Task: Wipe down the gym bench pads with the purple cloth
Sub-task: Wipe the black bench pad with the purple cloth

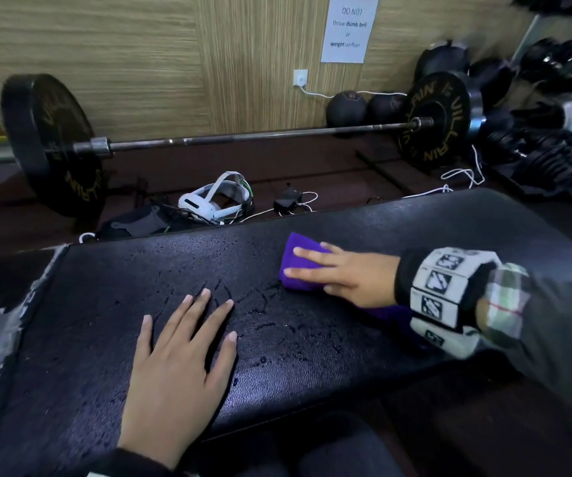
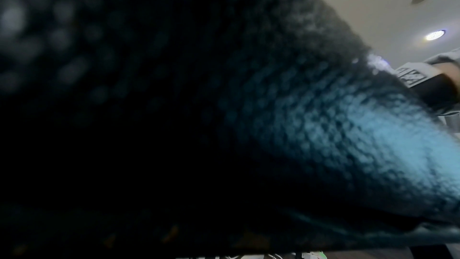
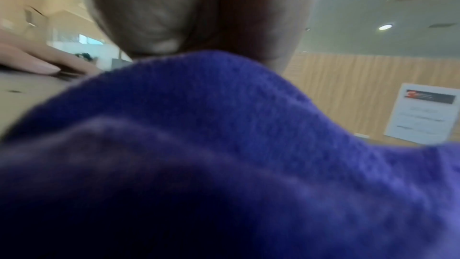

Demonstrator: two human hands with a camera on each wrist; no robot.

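Note:
A long black bench pad (image 1: 112,304) with cracked, wet-looking vinyl runs across the head view. The folded purple cloth (image 1: 300,247) lies on it right of centre. My right hand (image 1: 343,273) lies flat on the cloth, fingers straight and pressing it onto the pad. My left hand (image 1: 178,366) rests flat on the pad near its front edge, fingers spread, empty. The right wrist view is filled by the purple cloth (image 3: 224,145) under my palm. In the left wrist view only blurred dark pad (image 2: 323,135) shows close up.
A loaded barbell (image 1: 243,136) lies on the floor behind the bench. A white headset (image 1: 214,197), a charger and white cables (image 1: 460,175) lie between them. Medicine balls (image 1: 346,108) and dumbbells (image 1: 553,146) sit at the back right by the wall.

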